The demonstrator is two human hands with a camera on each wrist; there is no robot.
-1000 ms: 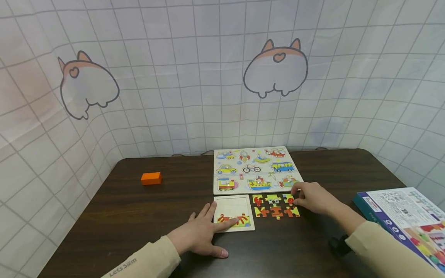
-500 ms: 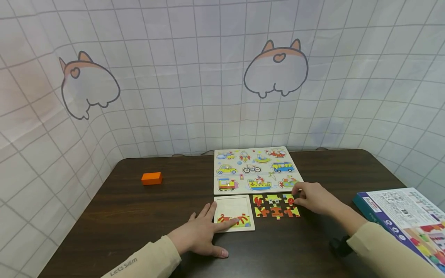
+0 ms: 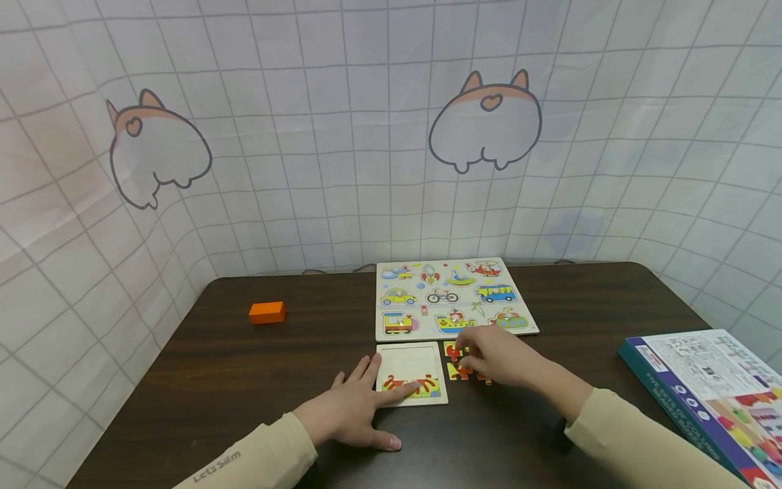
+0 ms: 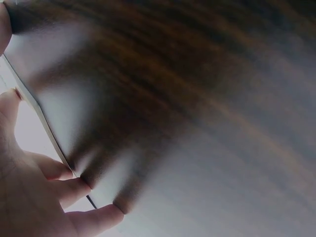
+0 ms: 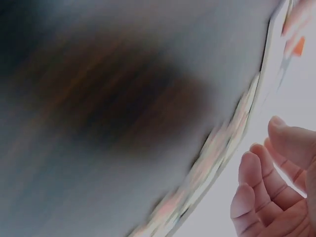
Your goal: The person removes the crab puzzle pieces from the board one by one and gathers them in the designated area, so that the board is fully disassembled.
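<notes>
My left hand (image 3: 357,411) rests with spread fingers on the left edge of a small wooden puzzle tray (image 3: 408,352). One finger presses on a red and yellow strip of puzzle pieces (image 3: 430,388) along the tray's lower part. My right hand (image 3: 497,356) hovers over the loose jigsaw pieces (image 3: 453,351) just right of the tray, covering most of them. Its fingers are bent, with the thumb near the index finger, in the right wrist view. Whether a piece sits between the fingertips cannot be made out. In the left wrist view the left fingers (image 4: 69,190) touch the tray edge.
Behind the tray lies a larger vehicle peg puzzle board (image 3: 449,285). An orange block (image 3: 267,312) sits at the table's back left. A printed box (image 3: 711,387) lies at the right edge. A white gridded curtain (image 3: 293,170) hangs behind the dark table (image 3: 275,367).
My right hand has moved left from the upper right loose piece to above the middle of the loose pieces. The left hand has stayed in place on the tray.
</notes>
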